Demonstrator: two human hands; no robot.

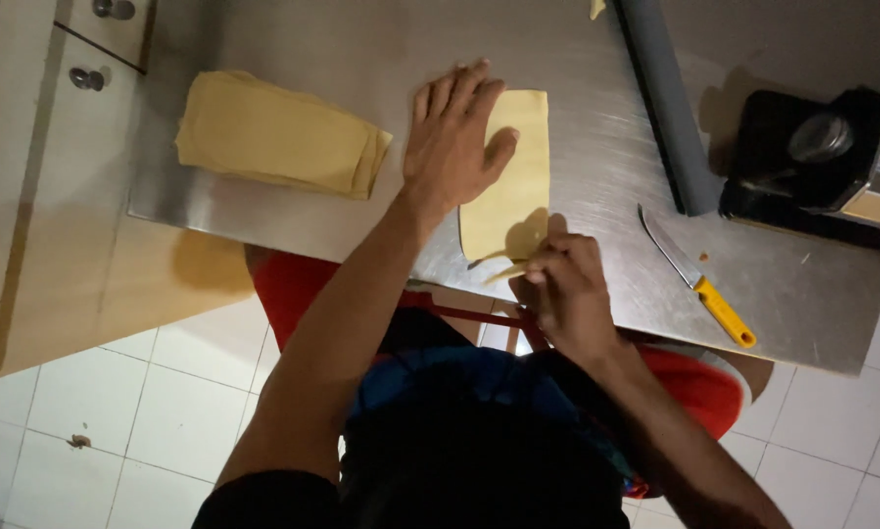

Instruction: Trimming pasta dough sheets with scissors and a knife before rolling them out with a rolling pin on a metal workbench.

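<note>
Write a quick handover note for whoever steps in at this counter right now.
Left hand: flat, palm down on the dough sheet.
Right hand: pinching a thin strip at the sheet's near edge.
Stack of dough sheets lies on the left of the steel counter; yellow-handled knife lies unused on the right.
Done: one strip partly off. Left: most of the sheet is uncut.

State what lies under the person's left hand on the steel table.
The left hand presses flat on a yellow dough sheet lying on the steel table. The sheet's left part is covered by the palm.
</note>
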